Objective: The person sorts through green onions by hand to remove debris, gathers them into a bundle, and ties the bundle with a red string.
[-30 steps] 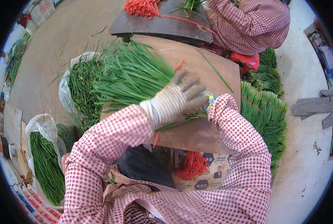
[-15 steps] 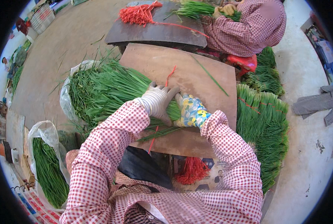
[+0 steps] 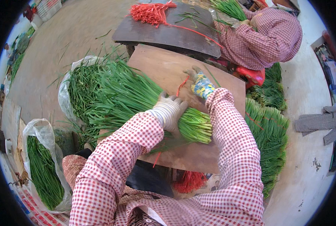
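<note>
A loose leaf [image 3: 212,77] and red tie [image 3: 182,85] flank the right hand [image 3: 200,83] (grip unclear); left hand [image 3: 170,112] clasps stalks [image 3: 132,94].

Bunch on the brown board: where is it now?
In the head view, the bunch lies left of and across centre, under the left hand, pale ends pointing right.

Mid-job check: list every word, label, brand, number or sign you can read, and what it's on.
No text is clear enough to quote.
Pale printed board below the flat brown tabletop: mostly hidden, print too small.
Red, white and blue patterned sheeting, lower left: any print too small, blurred.
Green leafy bundle with pale stems, under the left hand: no lettering visible.
</note>
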### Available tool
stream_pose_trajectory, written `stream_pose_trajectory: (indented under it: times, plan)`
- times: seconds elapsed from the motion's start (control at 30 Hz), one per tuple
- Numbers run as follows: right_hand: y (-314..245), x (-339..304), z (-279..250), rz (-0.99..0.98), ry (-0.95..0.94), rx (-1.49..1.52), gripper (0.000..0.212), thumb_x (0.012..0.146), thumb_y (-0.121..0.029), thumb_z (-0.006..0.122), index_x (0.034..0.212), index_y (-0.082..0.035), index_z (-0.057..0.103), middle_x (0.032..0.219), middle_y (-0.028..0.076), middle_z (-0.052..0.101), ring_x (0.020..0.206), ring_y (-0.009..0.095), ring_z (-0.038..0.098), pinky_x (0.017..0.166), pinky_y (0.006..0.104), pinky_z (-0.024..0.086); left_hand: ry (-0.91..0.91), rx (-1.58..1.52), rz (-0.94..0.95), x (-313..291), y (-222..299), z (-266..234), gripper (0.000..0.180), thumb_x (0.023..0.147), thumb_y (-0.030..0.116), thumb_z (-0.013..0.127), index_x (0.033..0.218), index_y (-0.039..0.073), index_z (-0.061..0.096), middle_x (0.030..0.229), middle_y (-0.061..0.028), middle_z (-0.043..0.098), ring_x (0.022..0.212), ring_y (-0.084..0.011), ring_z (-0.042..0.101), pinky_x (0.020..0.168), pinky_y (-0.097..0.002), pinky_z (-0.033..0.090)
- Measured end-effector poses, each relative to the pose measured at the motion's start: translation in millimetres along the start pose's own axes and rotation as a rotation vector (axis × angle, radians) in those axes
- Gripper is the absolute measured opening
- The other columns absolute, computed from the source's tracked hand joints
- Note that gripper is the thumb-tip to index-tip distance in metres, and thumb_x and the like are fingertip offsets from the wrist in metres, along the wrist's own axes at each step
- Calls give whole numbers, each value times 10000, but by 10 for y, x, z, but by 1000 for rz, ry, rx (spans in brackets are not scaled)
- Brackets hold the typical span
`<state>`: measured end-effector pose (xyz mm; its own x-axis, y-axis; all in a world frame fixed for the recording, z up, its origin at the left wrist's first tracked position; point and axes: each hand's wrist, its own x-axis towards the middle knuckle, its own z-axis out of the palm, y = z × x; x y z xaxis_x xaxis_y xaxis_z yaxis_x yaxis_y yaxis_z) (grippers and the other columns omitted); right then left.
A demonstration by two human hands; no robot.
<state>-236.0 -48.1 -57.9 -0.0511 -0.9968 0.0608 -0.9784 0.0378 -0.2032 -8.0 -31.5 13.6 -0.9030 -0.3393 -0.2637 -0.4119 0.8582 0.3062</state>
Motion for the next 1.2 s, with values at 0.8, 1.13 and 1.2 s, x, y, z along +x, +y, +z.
stream_pose_trajectory:
  times: [0.8, 1.13, 1.2]
  plan:
    - [-1297, -1288, -664, 22, -92, 261, 242, 821, -244, 656, 984, -73, 704, 961, 164, 678, 954, 336, 645, 856, 423, 499, -53, 59, -67, 64, -3, 68, 1249, 388, 604, 891, 1453, 190, 384, 1432, -155, 456, 1361, -344, 382, 1138, -534, 238]
    - [-1172, -1733, -304, -89, 32, -231, 1158, 588, -443, 844, 1525, -146, 234, 1514, 157, 311, 1353, 372, 368, 1126, 490, 247, -138, -31, -110, 142, 10, -41, 1158, 396, 539, 916, 1394, 162, 464, 1387, -120, 522, 1319, -322, 446, 1113, -474, 301]
    - [-1156, -1626, -111, 7, 256, -208, 1131, 565, -397, 860, 1500, -133, 280, 1464, 134, 386, 1342, 318, 397, 1090, 463, 316, -159, 24, -103, 193, -51, 12, 1067, 428, 507, 920, 1344, 147, 508, 1376, -109, 533, 1314, -328, 447, 1097, -476, 314]
